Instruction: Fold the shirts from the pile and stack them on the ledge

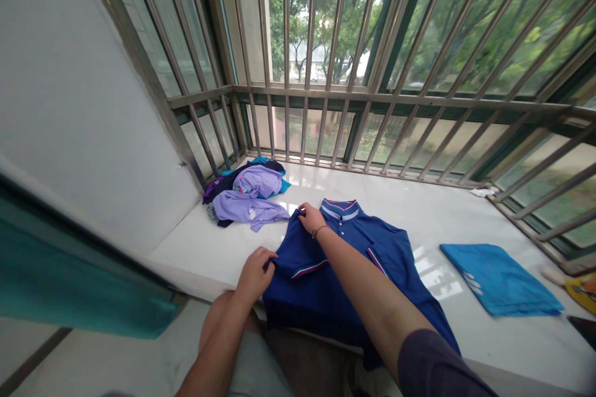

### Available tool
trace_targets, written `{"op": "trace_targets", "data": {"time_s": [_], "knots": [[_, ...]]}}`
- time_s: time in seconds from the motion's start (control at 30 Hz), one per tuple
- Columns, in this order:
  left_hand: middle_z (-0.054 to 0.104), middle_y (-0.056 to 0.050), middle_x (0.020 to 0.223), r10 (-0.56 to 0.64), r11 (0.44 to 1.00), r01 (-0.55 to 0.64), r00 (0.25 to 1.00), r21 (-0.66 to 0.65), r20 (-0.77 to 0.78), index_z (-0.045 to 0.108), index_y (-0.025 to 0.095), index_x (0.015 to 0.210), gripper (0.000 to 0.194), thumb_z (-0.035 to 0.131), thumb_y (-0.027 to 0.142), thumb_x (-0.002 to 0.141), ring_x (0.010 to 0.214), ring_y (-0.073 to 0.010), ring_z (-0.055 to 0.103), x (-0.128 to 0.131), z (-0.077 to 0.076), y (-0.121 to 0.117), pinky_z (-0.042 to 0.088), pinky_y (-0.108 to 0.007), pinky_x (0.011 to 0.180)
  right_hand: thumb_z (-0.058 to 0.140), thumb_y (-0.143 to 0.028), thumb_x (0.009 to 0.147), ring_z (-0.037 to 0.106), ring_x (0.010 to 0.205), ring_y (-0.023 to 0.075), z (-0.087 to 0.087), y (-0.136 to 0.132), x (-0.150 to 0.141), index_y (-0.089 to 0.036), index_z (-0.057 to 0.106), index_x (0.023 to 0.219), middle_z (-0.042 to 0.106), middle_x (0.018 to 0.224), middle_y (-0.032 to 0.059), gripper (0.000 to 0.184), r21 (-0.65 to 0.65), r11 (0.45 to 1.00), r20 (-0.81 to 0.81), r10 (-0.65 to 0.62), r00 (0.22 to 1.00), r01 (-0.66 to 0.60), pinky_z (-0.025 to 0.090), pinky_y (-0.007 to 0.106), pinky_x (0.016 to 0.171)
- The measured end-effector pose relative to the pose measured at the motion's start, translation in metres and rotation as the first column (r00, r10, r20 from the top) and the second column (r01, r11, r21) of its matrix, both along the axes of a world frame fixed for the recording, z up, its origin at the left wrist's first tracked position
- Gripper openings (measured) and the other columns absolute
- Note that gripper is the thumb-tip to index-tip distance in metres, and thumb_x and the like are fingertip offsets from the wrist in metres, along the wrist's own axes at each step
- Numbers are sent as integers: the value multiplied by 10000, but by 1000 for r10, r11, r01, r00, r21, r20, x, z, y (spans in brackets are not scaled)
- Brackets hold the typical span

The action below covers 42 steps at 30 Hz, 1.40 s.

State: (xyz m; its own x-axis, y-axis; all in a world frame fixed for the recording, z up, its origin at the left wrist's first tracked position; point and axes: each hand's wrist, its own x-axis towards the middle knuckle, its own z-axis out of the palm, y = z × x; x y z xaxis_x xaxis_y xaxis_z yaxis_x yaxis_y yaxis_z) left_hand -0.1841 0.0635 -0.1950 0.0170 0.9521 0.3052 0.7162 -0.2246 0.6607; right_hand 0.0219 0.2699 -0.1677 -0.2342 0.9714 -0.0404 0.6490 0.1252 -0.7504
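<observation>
A dark blue polo shirt lies spread on the white sill, its striped collar pointing to the window and its lower part hanging over the front edge. Both short sleeves, trimmed in red and white, are turned inward over the body. My left hand pinches the shirt's left side edge below the armhole. Farther up, my right hand reaches across the shirt and grips the cloth at its left shoulder, beside the collar. My right forearm hides part of the shirt's middle.
A crumpled pile of purple, black and blue clothes sits at the back left. On the right lies a folded bright blue garment, with a yellow object at the far right edge. Metal bars line the window. A teal curtain hangs at left.
</observation>
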Motion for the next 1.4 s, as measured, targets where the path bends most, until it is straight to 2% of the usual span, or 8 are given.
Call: {"op": "trace_targets", "data": {"time_s": [0.27, 0.43, 0.6, 0.73, 0.83, 1.07, 1.27, 1.4], "knots": [[721, -60, 1007, 40, 999, -42, 988, -13, -148, 737, 240, 988, 241, 551, 127, 883, 1017, -249, 691, 3, 2, 0, 553, -420, 956, 675, -93, 929, 734, 1029, 179, 5, 7, -26, -223, 694, 1215, 792, 1107, 48, 315, 42, 997, 29, 66, 997, -67, 533, 320, 986], [708, -66, 977, 75, 997, -73, 976, 16, -204, 735, 241, 935, 213, 553, 313, 1017, 964, -247, 683, 4, 4, 0, 548, -414, 916, 640, -83, 941, 624, 1318, 255, 21, -9, -10, -199, 687, 1327, 740, 1311, 126, 406, 131, 981, 125, 129, 984, -145, 448, 387, 1150], [713, -74, 1015, 77, 994, -65, 985, 83, -155, 746, 245, 887, 315, 509, 361, 1059, 974, -232, 690, 0, -1, 4, 567, -386, 924, 644, -294, 1026, 488, 1479, 296, 30, -75, 24, -209, 649, 1436, 627, 1522, 148, 419, 231, 936, 203, 219, 954, -264, 343, 441, 1261], [734, -92, 1162, 84, 993, -66, 973, 94, -214, 745, 242, 830, 263, 605, 376, 1007, 1076, -264, 703, -3, -8, 8, 577, -437, 996, 692, -558, 997, 456, 1531, 329, 11, -156, 41, -315, 580, 1541, 528, 1653, 96, 606, 228, 821, 324, 443, 836, -523, 280, 559, 1304], [726, -115, 1311, 50, 994, -21, 960, 105, -275, 765, 243, 936, 216, 662, 426, 981, 1212, -304, 685, 7, -8, 17, 563, -489, 1082, 575, -632, 1043, 338, 1609, 362, -3, -199, 45, -338, 462, 1640, 406, 1742, 86, 674, 202, 784, 408, 478, 778, -587, 211, 671, 1305], [427, -162, 1730, -157, 987, 155, 878, -41, -451, 588, 180, 1533, 522, 473, 416, 1082, 1588, -339, 432, 70, 14, 76, 394, -589, 1282, 476, -647, 1079, 170, 1676, 349, 1, -212, 67, -328, 365, 1700, 237, 1811, 81, 707, 264, 831, 454, 341, 823, -490, 101, 699, 1322], [278, -195, 1785, -145, 968, -4, 809, -252, -570, 442, 167, 1670, 693, 416, 549, 1093, 1660, -371, 277, 79, 14, 111, 272, -617, 1326, 484, -517, 1087, 183, 1664, 391, -6, -186, 150, -252, 380, 1706, 264, 1795, 124, 682, 261, 965, 543, -158, 825, 13, 37, 769, 1282], [234, -218, 1793, -58, 972, -90, 805, -218, -591, 389, 160, 1698, 809, 400, 663, 1064, 1669, -396, 237, 90, -1, 111, 178, -635, 1344, 440, -523, 1094, 221, 1658, 372, -17, -182, 209, -289, 380, 1709, 265, 1798, 89, 661, 155, 975, 592, -218, 776, 156, 142, 714, 1291]]}}
